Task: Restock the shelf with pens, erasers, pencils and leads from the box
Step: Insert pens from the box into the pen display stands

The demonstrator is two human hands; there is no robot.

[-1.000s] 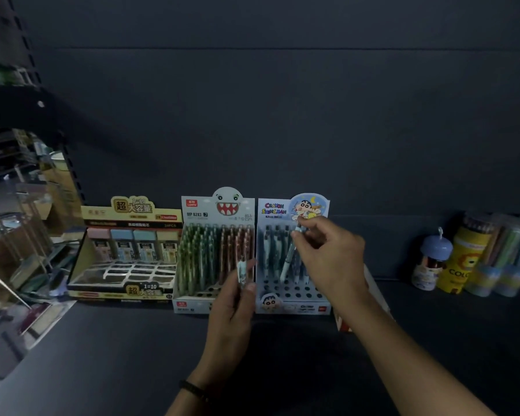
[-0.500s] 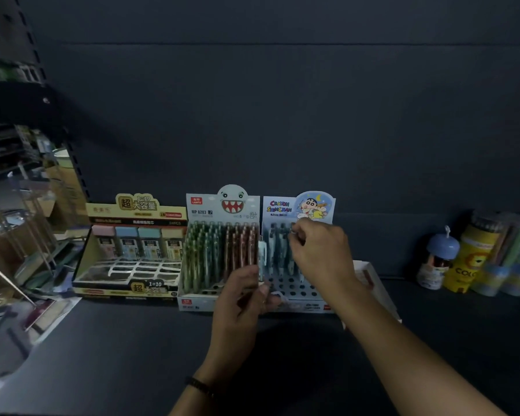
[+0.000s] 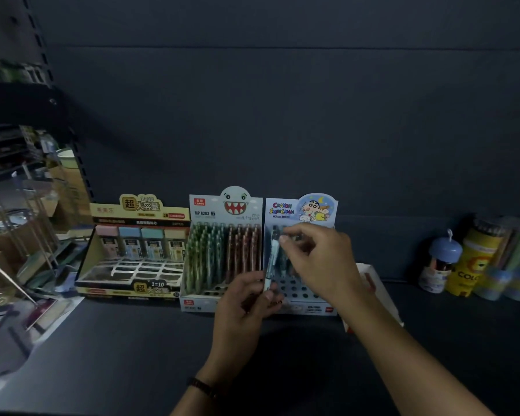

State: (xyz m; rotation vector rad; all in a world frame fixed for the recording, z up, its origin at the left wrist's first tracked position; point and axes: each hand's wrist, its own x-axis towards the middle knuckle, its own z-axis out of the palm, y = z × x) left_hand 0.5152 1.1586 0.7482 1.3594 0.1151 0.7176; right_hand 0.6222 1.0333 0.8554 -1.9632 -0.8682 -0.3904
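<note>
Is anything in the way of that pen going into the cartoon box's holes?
Nothing visible. The right hand holds the pen over the open holes; the left hand sits at the front corner, beside them.

Glossy printed cardboard display box [image 3: 300, 207], matt dark shelf [image 3: 132, 349]

I see the lead box [image 3: 138, 211] yellow w/ black bands, its cases [image 3: 141, 235] pink, blue, teal, cream. The pencils [image 3: 222, 253] are green and red-brown, under a pale monster card [image 3: 234, 199] w/ red mouth. The pen [image 3: 271, 259] is white w/ teal print, the shelf [image 3: 117, 355] dark grey.
</note>
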